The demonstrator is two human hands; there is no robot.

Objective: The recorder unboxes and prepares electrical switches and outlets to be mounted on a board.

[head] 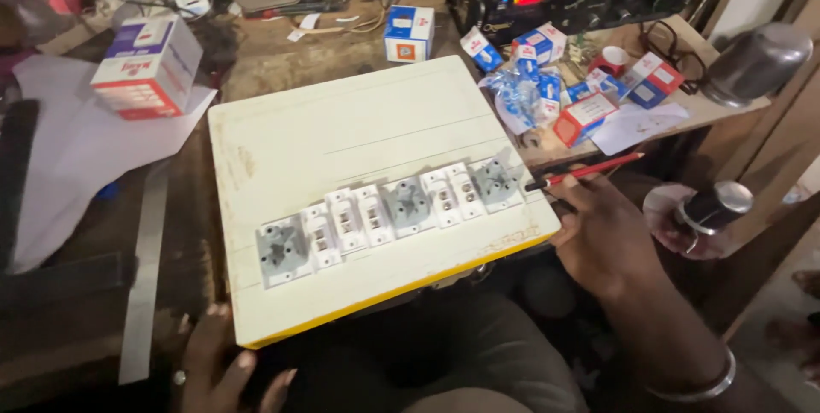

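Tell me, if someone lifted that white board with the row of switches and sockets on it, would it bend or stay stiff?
The white board would probably stay stiff: it lies flat though its near edge overhangs the lap, steadied by the left hand. The loose-looking switches and sockets might slide if it tilts. The red pencil in the right hand seems apt to roll.

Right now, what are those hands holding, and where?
The right hand grips a red pencil near its dark tip; the left hand steadies the white board's near corner.

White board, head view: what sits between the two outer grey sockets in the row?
Head view: between the left grey socket and the right grey socket lie white switch modules and a middle grey socket, all on the white board.
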